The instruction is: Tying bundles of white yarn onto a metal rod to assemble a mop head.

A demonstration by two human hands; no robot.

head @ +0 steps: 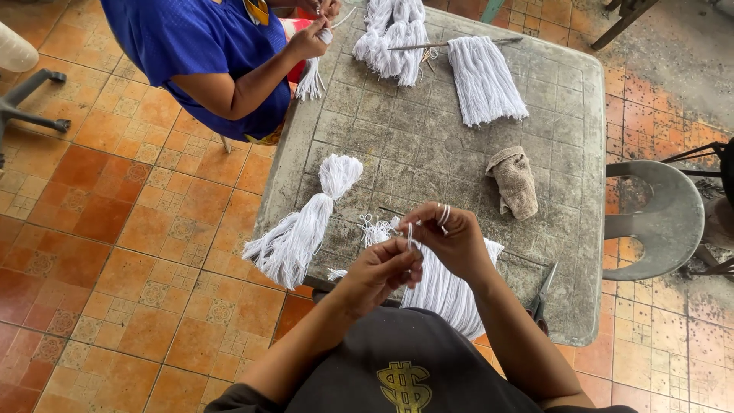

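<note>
Left hand [380, 269] and right hand [453, 239] pinch a thin white string [411, 233] above a white yarn bundle [445, 287] at the near edge of the concrete table [428, 145]. Keep the string taut, fingertips close. Scissors [543, 291] lie just beside.

1. Bright, even daylight — soft and diffuse, with no hard-edged shadows anywhere.
2. The far right floor [673, 69] looks paler and washed out, so more light seems to fall on that side.
3. Faint shadows lie under the yarn bundles [302, 222] on the table [428, 145] and below the table's near left edge.
4. The white yarn runs close to overexposed; strand detail thins in the brightest tufts.
5. Wide-angle distortion — tile lines and table edges bow toward the frame borders.
6. Focus is sharp across the scene; the hands [417, 256] show only slight softness.
</note>
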